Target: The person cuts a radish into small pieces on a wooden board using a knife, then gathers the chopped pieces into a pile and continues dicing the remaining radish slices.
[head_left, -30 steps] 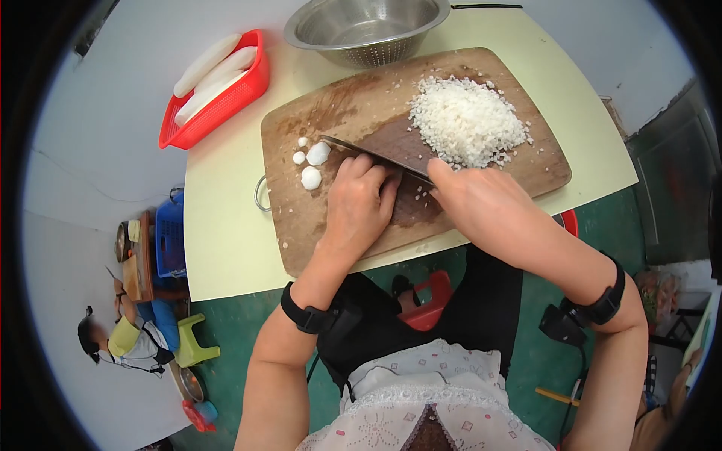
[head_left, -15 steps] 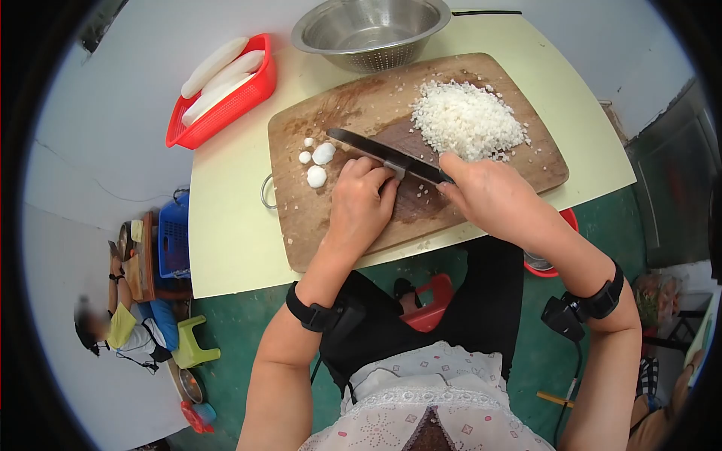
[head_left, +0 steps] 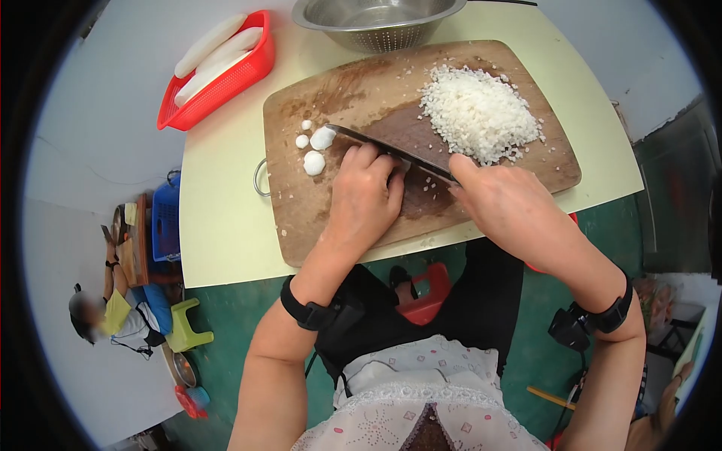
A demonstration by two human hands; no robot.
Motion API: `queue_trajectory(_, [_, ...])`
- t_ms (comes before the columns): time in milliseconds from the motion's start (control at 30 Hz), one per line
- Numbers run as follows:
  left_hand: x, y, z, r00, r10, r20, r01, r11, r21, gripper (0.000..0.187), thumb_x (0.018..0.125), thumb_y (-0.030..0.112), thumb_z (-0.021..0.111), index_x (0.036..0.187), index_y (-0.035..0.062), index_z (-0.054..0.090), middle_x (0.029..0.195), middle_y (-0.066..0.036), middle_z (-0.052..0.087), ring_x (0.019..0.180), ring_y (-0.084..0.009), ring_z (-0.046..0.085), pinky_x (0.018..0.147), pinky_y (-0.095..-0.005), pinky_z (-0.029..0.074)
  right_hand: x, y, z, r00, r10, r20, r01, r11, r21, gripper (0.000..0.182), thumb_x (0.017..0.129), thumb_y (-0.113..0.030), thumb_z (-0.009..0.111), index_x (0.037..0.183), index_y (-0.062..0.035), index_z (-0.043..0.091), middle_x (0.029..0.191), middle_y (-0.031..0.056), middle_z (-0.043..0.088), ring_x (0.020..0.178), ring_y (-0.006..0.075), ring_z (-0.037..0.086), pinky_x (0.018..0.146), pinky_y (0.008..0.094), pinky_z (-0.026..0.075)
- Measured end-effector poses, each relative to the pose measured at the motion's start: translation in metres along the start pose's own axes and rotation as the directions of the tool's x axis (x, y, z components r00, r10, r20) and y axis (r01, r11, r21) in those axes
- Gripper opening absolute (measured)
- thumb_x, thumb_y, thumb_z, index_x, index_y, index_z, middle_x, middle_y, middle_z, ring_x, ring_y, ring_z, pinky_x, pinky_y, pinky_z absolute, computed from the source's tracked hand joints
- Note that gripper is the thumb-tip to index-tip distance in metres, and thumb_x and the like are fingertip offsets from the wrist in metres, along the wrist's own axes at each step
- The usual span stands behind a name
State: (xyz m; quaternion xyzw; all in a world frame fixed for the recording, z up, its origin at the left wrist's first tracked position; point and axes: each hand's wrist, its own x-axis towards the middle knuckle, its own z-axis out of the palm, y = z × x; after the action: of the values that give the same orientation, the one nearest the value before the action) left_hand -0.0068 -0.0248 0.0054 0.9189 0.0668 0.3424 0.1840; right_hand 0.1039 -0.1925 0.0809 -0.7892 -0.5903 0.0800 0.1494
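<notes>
A wooden cutting board (head_left: 316,218) lies on the pale yellow table. My right hand (head_left: 511,199) is closed around the handle of a kitchen knife (head_left: 376,144), whose dark blade runs up and left past my left fingertips. With curled fingers, my left hand (head_left: 365,192) presses a small white vegetable piece (head_left: 404,164) against the board, right beside the blade; the fingers mostly cover it. Left of the knife tip are several rounded white end pieces (head_left: 313,163). A heap of finely diced white vegetable (head_left: 481,116) rests at the board's right, beyond my right hand.
A red plastic basket (head_left: 218,90) with long peeled white vegetables stands at the table's back left. Behind the board is a metal colander (head_left: 380,34). A red stool (head_left: 429,297) is below the table. Another person (head_left: 120,316) works at the far left, near a green stool (head_left: 186,325).
The knife blade has turned more edge-on and shows less of its flat side. Both hands keep their grips. The whole view has shifted slightly, with the basket and colander now higher in it.
</notes>
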Motion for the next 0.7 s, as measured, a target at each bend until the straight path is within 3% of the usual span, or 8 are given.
queue_trajectory(133, [0.000, 0.001, 0.000, 1.000, -0.007, 0.002, 0.007, 1.000, -0.017, 0.008, 0.070, -0.001, 0.066, 0.077, -0.0003, 0.065, 0.080, -0.014, 0.057, 0.078, -0.0313, 0.055, 0.070, -0.0388, 0.047, 0.013, 0.002, 0.010, 0.998, -0.030, -0.063, 0.032, 0.999, 0.034, 0.016, 0.088, -0.011, 0.054, 0.085, 0.0021, 0.045, 0.067, 0.0232, 0.059, 0.067, 0.0420, 0.060, 0.058, 0.0481, 0.047])
queue_trajectory(233, [-0.001, -0.002, -0.002, 0.999, -0.036, -0.006, 0.036, 0.998, -0.041, 0.007, 0.071, 0.001, 0.068, 0.078, -0.0005, 0.067, 0.081, -0.012, 0.060, 0.079, -0.0297, 0.058, 0.070, -0.0371, 0.047, 0.017, 0.017, 0.018, 0.989, 0.055, -0.136, -0.029, 0.982, 0.185, 0.019, 0.088, -0.014, 0.055, 0.084, 0.0023, 0.046, 0.067, 0.0234, 0.058, 0.066, 0.0437, 0.059, 0.058, 0.0495, 0.046])
queue_trajectory(333, [-0.002, -0.001, -0.002, 0.998, -0.067, 0.005, 0.067, 0.996, -0.051, 0.007, 0.071, 0.001, 0.069, 0.078, -0.0006, 0.067, 0.080, -0.011, 0.061, 0.079, -0.0291, 0.059, 0.071, -0.0364, 0.048, 0.011, 0.017, 0.013, 0.990, 0.097, -0.107, -0.070, 0.970, 0.232, 0.021, 0.089, -0.016, 0.056, 0.083, 0.0020, 0.047, 0.066, 0.0232, 0.058, 0.065, 0.0441, 0.058, 0.057, 0.0500, 0.045])
queue_trajectory(700, [-0.003, -0.001, 0.000, 0.999, -0.042, -0.020, 0.041, 0.998, -0.039, 0.008, 0.070, 0.002, 0.067, 0.078, 0.0009, 0.069, 0.081, -0.014, 0.059, 0.081, -0.0339, 0.056, 0.073, -0.0407, 0.047, 0.002, 0.006, 0.003, 0.999, -0.031, -0.020, 0.031, 1.000, 0.006, 0.017, 0.088, -0.014, 0.056, 0.086, 0.0003, 0.047, 0.062, 0.0211, 0.058, 0.065, 0.0400, 0.061, 0.058, 0.0474, 0.048])
